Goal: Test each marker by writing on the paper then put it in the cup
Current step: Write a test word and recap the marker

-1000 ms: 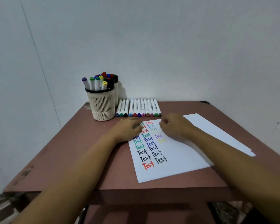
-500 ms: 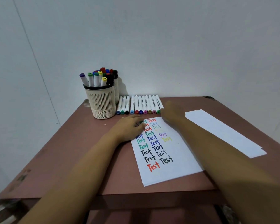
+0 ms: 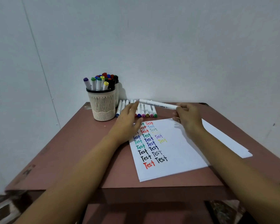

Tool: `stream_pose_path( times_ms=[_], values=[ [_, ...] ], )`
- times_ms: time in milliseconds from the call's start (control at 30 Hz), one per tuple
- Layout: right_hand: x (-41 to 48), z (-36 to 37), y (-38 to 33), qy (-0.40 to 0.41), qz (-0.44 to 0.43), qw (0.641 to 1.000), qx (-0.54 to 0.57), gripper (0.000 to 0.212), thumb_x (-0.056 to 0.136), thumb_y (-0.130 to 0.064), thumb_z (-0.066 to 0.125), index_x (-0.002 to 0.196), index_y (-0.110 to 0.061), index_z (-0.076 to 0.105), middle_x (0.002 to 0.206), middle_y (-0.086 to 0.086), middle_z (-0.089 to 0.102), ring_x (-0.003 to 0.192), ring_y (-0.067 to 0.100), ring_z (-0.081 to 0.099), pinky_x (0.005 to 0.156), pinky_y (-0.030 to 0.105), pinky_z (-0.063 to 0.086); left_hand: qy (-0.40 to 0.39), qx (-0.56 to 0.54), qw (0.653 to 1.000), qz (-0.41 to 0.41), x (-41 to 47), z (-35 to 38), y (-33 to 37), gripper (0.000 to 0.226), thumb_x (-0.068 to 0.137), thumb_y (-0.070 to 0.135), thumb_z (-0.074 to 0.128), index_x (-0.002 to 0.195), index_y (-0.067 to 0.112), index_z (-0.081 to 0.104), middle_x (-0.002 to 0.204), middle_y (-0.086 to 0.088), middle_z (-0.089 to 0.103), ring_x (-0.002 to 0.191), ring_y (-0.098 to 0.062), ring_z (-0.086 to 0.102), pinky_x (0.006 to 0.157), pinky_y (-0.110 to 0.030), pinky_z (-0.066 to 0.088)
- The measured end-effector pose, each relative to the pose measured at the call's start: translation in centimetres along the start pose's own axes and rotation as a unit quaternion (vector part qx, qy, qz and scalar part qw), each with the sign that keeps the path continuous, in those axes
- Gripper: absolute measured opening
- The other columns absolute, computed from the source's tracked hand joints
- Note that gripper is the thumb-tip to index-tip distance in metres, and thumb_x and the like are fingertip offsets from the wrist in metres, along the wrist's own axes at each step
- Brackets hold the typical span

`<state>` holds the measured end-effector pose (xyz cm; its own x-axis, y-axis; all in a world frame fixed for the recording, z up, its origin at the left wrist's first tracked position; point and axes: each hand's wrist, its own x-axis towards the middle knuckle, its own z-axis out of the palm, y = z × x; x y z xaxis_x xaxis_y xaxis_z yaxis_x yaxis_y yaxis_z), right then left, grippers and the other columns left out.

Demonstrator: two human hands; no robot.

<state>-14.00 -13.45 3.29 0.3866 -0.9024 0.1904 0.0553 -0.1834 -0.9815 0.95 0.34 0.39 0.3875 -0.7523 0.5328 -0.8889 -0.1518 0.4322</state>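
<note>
Now that a white-barrelled marker (image 3: 158, 104) has been lifted out of the row, it is held almost level in the air above the far edge of the bench (image 3: 81, 151), pinched at one end by the right hand (image 3: 188, 120). Half a second ago that hand was only reaching the row's right end, so a pick has been made since. The left hand (image 3: 128, 122) has been raised off the paper (image 3: 181, 152), fingers straight and loosely spread, their tips brought up to the marker's free end. Whether contact is made cannot be told. Uncapping is judged to be next, then another word in the space left beside the written columns. The remaining markers (image 3: 145, 110) are lined up along the far edge, and the cup (image 3: 102, 105), already crowded with markers, is seen at the far left corner.
</note>
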Motion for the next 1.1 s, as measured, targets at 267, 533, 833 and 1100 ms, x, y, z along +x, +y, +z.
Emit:
stream_pose_path(
  times_ms=[267, 533, 833, 1100],
  values=[
    [-3.8, -1.1, 0.7, -0.081, -0.004, 0.992, 0.100, 0.023, 0.093, -0.001, 0.047, 0.091, -0.018, 0.063, 0.077, 0.005, 0.060, 0.063, 0.008, 0.059, 0.062, 0.022, 0.052, -0.008, 0.143, 0.987, 0.073, -0.7, 0.1, 0.8, 0.052, 0.096, 0.035, 0.039, 0.139, 0.008, 0.038, 0.124, -0.012, 0.054, 0.115, -0.029, 0.049, 0.095, -0.040, 0.037],
    [-3.6, -0.5, 0.6, -0.189, 0.111, 0.943, 0.251, 0.008, 0.090, -0.016, 0.061, 0.085, -0.010, 0.060, 0.066, 0.003, 0.057, 0.056, 0.010, 0.056, 0.054, 0.019, 0.050, -0.011, 0.098, 0.991, 0.093, -1.1, 0.2, 2.2, 0.036, 0.097, 0.033, 0.044, 0.126, 0.013, 0.048, 0.104, -0.006, 0.058, 0.088, -0.025, 0.054, 0.068, -0.035, 0.043],
    [-4.2, 0.3, 0.8, -0.223, 0.055, 0.962, 0.149, 0.018, 0.090, -0.014, 0.061, 0.075, -0.005, 0.064, 0.058, 0.001, 0.056, 0.050, 0.006, 0.051, 0.049, 0.015, 0.044, -0.022, 0.046, 0.993, 0.108, -1.1, 0.5, 3.0, 0.035, 0.094, 0.037, 0.048, 0.119, 0.013, 0.054, 0.074, 0.003, 0.054, 0.072, -0.023, 0.056, 0.061, -0.038, 0.046],
    [-4.4, 0.1, 0.8, -0.234, 0.026, 0.958, 0.162, 0.016, 0.092, -0.012, 0.057, 0.080, -0.008, 0.067, 0.061, 0.000, 0.055, 0.055, 0.005, 0.051, 0.055, 0.015, 0.044, -0.006, -0.006, 0.998, 0.067, -1.2, 0.2, 3.0, 0.036, 0.089, 0.041, 0.055, 0.119, 0.022, 0.060, 0.063, 0.019, 0.047, 0.054, -0.001, 0.047, 0.054, -0.018, 0.031]
  ],
)
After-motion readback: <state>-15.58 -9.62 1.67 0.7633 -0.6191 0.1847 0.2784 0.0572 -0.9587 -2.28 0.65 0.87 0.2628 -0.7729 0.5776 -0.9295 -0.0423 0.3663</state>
